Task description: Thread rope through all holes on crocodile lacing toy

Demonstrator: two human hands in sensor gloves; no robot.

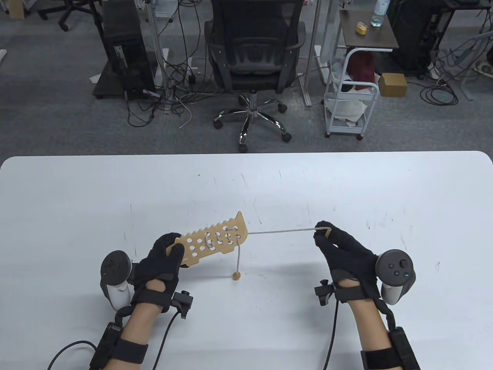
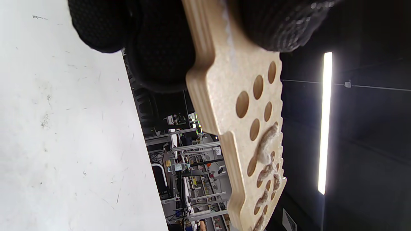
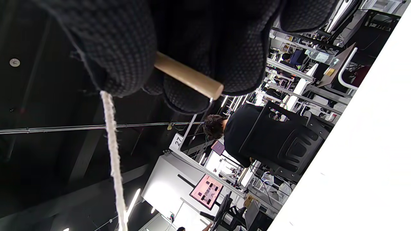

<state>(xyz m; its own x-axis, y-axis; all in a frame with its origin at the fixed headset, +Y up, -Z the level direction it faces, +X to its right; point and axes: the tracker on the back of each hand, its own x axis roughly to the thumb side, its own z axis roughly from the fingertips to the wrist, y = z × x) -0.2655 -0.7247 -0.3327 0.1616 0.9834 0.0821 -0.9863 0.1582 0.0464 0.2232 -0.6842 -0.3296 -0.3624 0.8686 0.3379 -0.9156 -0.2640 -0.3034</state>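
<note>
Right hand (image 1: 339, 246) pinches the wooden needle (image 1: 326, 232), drawing rope (image 1: 281, 231) taut from the crocodile board (image 1: 213, 241) gripped by left hand (image 1: 161, 258) above the bench's near edge; pulling level should seat the stitch snugly.

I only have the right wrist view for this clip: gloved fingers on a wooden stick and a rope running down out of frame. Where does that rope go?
Observer: In the table view the rope runs taut from the right hand to the crocodile board.
Reviewer: Is the board lying on the table?
Observer: I cannot tell; the left hand grips it at one end.
Reviewer: How much is laced?
Observer: Only holes near the far end carry rope; the left wrist view shows open holes nearer the fingers.
Reviewer: And the rope's other end?
Observer: It hangs below the board, ending in a wooden bead.
</note>
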